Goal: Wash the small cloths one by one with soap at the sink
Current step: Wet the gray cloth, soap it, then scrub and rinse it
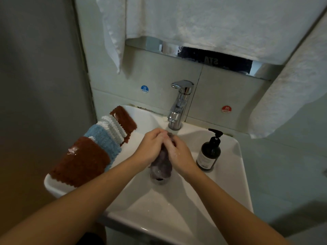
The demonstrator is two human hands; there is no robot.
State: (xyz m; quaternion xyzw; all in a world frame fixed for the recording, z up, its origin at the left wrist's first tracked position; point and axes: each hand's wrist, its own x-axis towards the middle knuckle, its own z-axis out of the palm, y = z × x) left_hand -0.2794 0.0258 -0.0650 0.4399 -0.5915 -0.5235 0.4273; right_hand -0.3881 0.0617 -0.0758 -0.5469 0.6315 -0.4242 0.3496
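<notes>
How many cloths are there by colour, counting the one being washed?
Brown cloths: 2 (the other at)
White cloths: 2
Blue cloth: 1
Grey cloth, gripped by left hand and right hand: 1
Total: 6

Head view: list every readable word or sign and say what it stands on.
"COLD": blue sticker on the wall tile.
"HOT": red sticker on the tile; it reads upside down.
"STA", mirrored: reflection in the mirror.
Bottle label: too small to read.
</notes>
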